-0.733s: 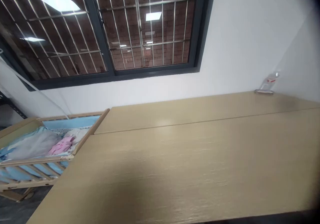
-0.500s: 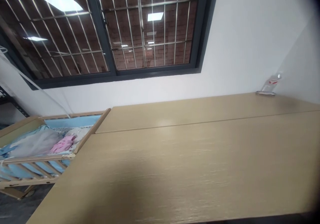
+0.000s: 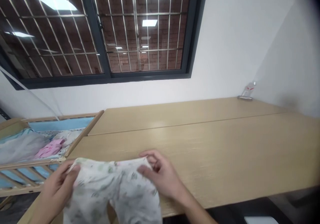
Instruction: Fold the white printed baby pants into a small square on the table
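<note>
A small pair of white baby trousers (image 3: 100, 184) with a pale green and pink print hangs over the near edge of the wooden table (image 3: 200, 147). Its waistband is stretched between my two hands, and a gap shows between the legs, which run out of the picture below. My left hand (image 3: 58, 187) pinches the left corner of the waistband, thumb on top. At the right corner, my right hand (image 3: 162, 174) grips the cloth between thumb and fingers.
To the left stands a wooden cot (image 3: 52, 165) with blue lining, white bedding and a pink cloth (image 3: 50, 148). A clear bottle (image 3: 248, 89) is at the table's far right corner, by the wall. Behind the table is a barred window (image 3: 145, 34).
Both hands have come into view from below, holding the trousers by the waistband. The camera view has shifted a little to the right.
</note>
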{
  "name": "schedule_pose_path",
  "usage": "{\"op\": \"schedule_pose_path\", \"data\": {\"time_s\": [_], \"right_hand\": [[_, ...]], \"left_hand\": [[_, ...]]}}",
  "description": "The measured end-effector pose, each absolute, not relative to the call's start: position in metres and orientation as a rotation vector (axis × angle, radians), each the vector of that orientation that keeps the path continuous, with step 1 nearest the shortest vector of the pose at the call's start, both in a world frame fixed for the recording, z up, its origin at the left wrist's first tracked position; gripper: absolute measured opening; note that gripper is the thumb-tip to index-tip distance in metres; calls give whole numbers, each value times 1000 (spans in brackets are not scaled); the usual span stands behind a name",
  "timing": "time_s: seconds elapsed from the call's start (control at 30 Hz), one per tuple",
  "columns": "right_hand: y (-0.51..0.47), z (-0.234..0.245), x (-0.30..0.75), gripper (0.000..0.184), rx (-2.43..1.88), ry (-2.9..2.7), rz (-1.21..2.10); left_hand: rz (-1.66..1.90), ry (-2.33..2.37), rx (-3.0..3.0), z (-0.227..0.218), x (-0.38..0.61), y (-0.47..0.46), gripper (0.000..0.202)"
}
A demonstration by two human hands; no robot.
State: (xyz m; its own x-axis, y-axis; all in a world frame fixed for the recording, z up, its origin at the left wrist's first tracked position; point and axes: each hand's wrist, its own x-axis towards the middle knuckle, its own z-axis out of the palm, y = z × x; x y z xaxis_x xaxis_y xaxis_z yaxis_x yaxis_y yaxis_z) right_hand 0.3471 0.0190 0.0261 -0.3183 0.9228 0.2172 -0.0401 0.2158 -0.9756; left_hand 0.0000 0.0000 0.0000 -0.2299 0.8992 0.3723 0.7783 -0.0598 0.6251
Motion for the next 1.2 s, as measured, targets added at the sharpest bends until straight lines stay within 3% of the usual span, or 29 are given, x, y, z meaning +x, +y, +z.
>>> {"op": "schedule_pose_path", "data": {"time_s": [0.07,0.23,0.57,0.87,1.2], "right_hand": [[42,34,368,42,-931,-1492,1245],[107,12,409,37,-1123,-1639,1045],[207,-78,426,14,-1540,-1994,438],[277,-87,417,8,-1556,-1994,404],[311,-94,419,10,-1616,-1813,652]], "left_hand": [[1180,1809,1922,6,24,32,42],[801,1552,2098,-20,67,108,39],[792,1717,2063,-97,98,187,20],[727,2009,2005,-95,107,242,20],[607,2076,2042,-68,116,239,24]]}}
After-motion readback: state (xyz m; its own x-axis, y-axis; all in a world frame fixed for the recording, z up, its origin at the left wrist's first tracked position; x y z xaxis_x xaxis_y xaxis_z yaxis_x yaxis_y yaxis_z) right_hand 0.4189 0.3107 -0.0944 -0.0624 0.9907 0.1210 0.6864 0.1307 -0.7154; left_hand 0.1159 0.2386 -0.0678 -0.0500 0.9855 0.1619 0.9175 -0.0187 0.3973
